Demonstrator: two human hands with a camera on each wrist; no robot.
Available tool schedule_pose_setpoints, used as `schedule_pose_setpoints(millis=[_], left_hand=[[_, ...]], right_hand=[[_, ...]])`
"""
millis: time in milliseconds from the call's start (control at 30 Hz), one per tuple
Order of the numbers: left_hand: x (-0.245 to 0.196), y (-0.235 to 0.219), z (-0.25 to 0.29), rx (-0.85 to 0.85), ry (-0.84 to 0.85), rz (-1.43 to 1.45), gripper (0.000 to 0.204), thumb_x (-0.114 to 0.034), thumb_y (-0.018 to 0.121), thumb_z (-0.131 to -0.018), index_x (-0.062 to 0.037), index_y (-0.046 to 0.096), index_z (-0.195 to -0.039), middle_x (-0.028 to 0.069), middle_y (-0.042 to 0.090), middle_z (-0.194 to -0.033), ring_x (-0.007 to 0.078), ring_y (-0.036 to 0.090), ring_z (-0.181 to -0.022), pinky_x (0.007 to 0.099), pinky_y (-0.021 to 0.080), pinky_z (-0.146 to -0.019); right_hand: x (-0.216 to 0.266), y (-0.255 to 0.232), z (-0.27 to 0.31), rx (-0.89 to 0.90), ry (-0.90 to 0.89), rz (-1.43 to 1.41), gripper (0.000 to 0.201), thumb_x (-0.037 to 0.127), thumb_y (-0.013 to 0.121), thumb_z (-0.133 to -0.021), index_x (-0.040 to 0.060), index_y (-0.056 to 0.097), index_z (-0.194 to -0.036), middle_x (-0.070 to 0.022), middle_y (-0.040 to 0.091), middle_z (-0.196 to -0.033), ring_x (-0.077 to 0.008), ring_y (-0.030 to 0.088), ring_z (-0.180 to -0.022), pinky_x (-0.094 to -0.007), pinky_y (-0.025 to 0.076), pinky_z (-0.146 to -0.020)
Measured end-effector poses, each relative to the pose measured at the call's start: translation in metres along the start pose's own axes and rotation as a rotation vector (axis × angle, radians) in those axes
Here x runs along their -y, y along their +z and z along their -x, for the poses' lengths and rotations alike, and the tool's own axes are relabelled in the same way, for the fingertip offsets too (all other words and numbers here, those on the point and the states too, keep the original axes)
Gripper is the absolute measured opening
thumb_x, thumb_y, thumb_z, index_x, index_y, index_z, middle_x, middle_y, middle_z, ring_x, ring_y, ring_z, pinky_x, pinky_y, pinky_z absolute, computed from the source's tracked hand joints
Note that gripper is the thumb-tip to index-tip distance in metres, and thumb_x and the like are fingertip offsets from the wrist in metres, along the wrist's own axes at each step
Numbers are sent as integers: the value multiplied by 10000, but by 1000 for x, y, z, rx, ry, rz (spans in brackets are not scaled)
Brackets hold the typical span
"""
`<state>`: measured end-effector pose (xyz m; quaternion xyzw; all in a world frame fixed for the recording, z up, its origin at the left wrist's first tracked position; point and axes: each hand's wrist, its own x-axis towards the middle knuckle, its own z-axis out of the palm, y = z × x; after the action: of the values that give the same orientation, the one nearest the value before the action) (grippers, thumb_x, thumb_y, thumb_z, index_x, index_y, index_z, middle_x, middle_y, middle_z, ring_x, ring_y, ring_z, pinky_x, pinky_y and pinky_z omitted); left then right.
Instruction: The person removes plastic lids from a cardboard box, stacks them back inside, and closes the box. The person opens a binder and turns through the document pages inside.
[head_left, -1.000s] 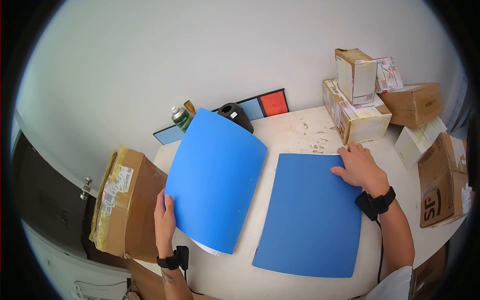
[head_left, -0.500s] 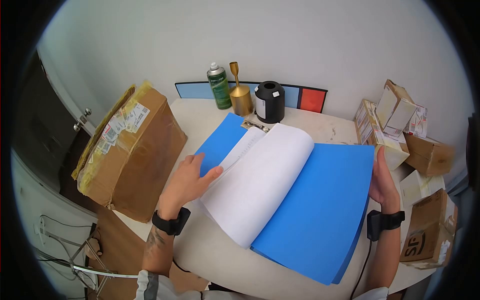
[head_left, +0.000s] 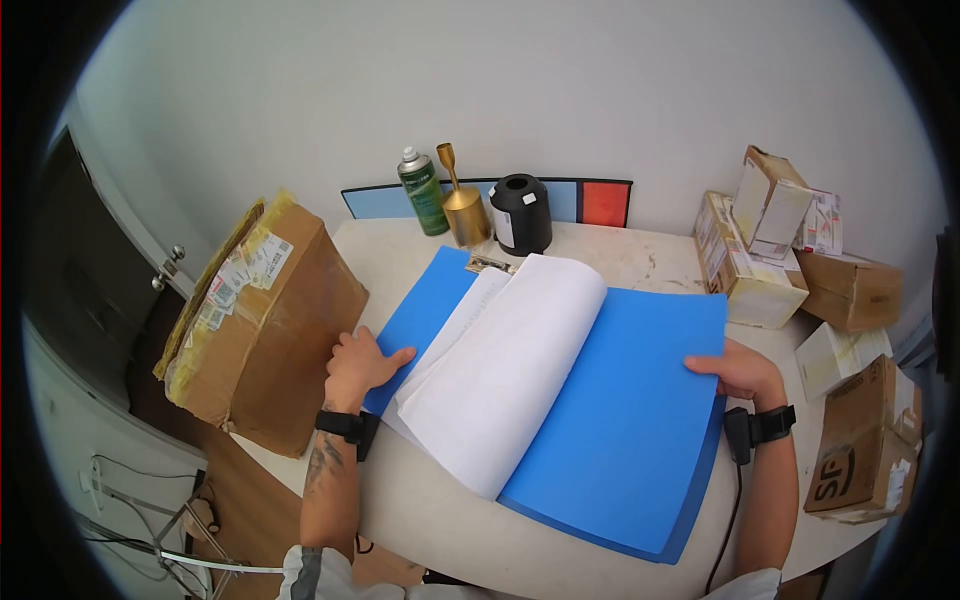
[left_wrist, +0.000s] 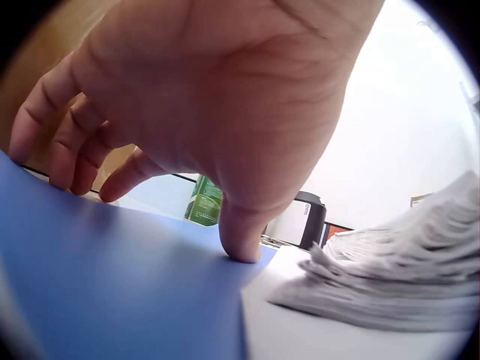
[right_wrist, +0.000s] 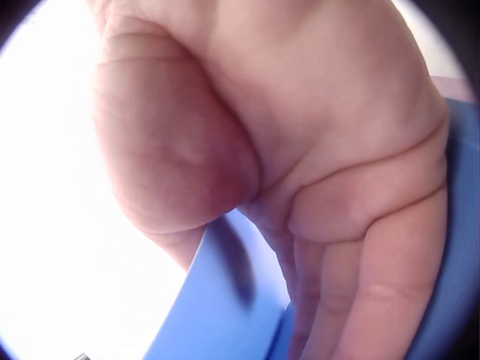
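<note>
A blue folder (head_left: 640, 390) lies spread on the table, its white papers (head_left: 510, 370) bulging up in the middle near a metal clip (head_left: 488, 265). My left hand (head_left: 360, 370) presses its fingertips and thumb onto the left cover; in the left wrist view the fingers (left_wrist: 67, 150) are spread, with a thick paper stack (left_wrist: 397, 277) beside the thumb. My right hand (head_left: 745, 372) pinches the right cover's outer edge, thumb on top and fingers underneath. Its palm hides much of the right wrist view. Under that cover shows a second, darker blue folder (head_left: 702, 482).
Along the back stand a green spray can (head_left: 423, 195), a gold candlestick (head_left: 464, 210) and a black canister (head_left: 521, 218). A large cardboard box (head_left: 290, 330) is at the left edge. Several parcels, including a brown box (head_left: 860, 445), crowd the right side. Cables hang from both wrist bands.
First the left hand held the closed folder raised beside the other. Then it lay opened over the darker folder. Lately the right thumb has come onto the cover, and the left hand has shifted slightly.
</note>
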<state>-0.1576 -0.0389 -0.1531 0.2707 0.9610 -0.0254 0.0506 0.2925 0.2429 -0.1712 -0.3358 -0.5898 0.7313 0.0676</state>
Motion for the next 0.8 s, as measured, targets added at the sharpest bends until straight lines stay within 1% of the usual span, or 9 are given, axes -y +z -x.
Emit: schedule_pose_setpoints(millis=[133,300,433,567,600,633,700,767,800], left_hand=[[31,-20,-1,118,53,93,890,-653,736,-832,53,566,-1345,230,666,-1240,340,687,-1059,433,563,-908],[46,-62,42,361,544,1158,578,-303,746,-934,86,568,-1323,147,719,-1083,169,706,-931,311,575,-848],[26,-135,98,406,641,1358,563,-312,700,-973,89,562,-1343,149,712,-1167,142,695,-996,279,559,-871],[-17,-159,137,1010,1141,1346,549,-349,591,-1044,88,528,-1370,170,666,-1243,211,662,-1141,348,509,-1011],[-25,-151,134,994,1205,1282,524,-399,534,-1072,48,559,-1345,155,668,-1195,227,648,-1132,369,485,-1035],[-34,-140,129,1000,1222,1271,524,-399,534,-1072,48,559,-1345,155,668,-1195,227,648,-1132,369,485,-1035],[-54,-107,113,557,911,1068,534,-467,522,-1070,0,584,-1322,124,669,-1172,212,652,-1069,364,509,-993],[-63,-52,87,423,739,741,580,-545,531,-1047,-43,589,-1332,98,671,-1179,186,651,-1045,360,532,-956],[-68,-34,86,609,668,788,586,-533,540,-1046,-26,576,-1337,101,670,-1179,174,655,-1035,346,546,-920]], right_hand=[[2,5,-3,-118,-4,6,593,241,714,-966,5,471,-1454,-129,641,-1284,-216,680,-1078,-358,615,-831],[-11,0,-15,-117,-105,29,570,244,681,-982,3,470,-1454,-131,642,-1283,-205,682,-1058,-344,612,-798],[-2,9,-10,-99,-109,69,529,250,667,-987,-8,505,-1419,-120,664,-1247,-185,686,-1024,-333,613,-752],[0,8,-10,-109,-39,201,483,213,667,-974,-28,552,-1376,-106,692,-1178,-153,679,-964,-303,598,-702],[-6,4,-11,-119,-83,200,470,198,666,-970,-31,563,-1367,-99,698,-1160,-144,677,-933,-288,589,-692],[-7,3,-11,-135,-90,195,470,198,666,-970,-31,563,-1367,-99,698,-1160,-144,677,-933,-288,589,-692],[-9,7,-5,-208,-226,190,451,156,649,-969,-29,564,-1371,-95,700,-1163,-122,670,-888,-258,571,-662],[-4,6,2,-198,-141,164,382,138,613,-994,-22,583,-1340,-87,700,-1147,-121,670,-869,-257,563,-640],[-4,4,1,-165,-100,91,354,143,591,-1013,-15,586,-1330,-83,697,-1136,-127,673,-878,-269,571,-647]])
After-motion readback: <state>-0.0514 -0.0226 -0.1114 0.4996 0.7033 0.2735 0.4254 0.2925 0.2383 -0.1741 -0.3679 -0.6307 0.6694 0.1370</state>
